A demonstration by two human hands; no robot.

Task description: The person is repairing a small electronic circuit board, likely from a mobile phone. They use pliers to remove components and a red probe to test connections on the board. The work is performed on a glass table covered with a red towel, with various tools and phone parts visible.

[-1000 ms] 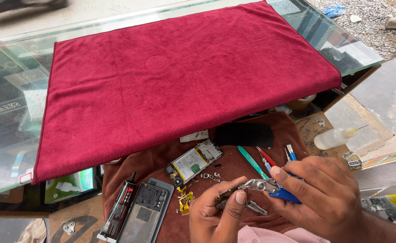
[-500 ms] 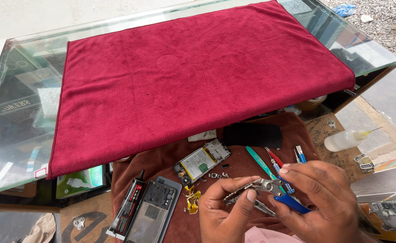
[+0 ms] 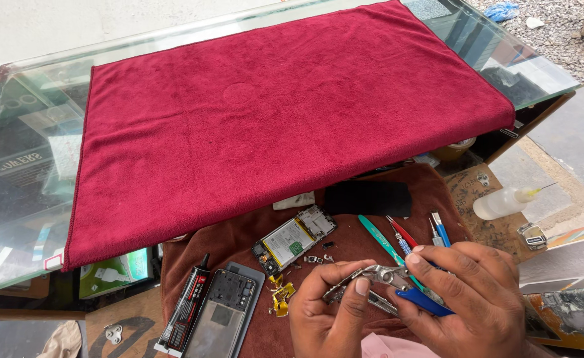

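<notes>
Both hands meet at the worktop's near edge: the left hand pinches a small metal part, the right hand grips a blue-handled tool against it; steady fine pressure seems needed next

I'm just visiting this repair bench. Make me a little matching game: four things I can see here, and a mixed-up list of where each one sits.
Things:
1. red towel
2. glue tube
3. squeeze bottle
4. metal frame piece

Places:
A. pinched between left hand and right hand
B. spread over the glass counter
C. far right, on the wooden ledge
D. left of the opened phone back

Pairs: 1-B, 2-D, 3-C, 4-A
</notes>
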